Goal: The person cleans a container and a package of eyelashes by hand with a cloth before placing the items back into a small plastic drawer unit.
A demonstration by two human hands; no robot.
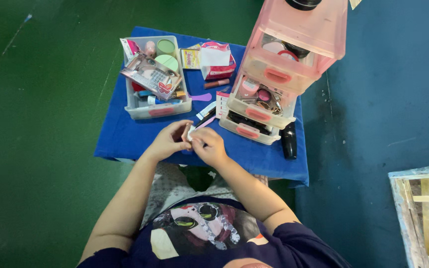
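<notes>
My left hand (pixel 167 141) and my right hand (pixel 209 145) meet over the near edge of a low table draped in blue cloth (pixel 125 139). Between their fingertips they pinch a small white object (pixel 190 133); its kind is too small to tell. Just beyond the hands lie a white tube (pixel 205 110) and a thin pink stick (pixel 205 122).
A pink plastic drawer tower (pixel 286 74) with its drawers pulled open stands at the right, full of cosmetics. A clear bin (pixel 157 110) with boxes and compacts stands at the left. A black bottle (pixel 289 140) lies by the tower. A wooden crate (pixel 420 208) stands at the far right on the floor.
</notes>
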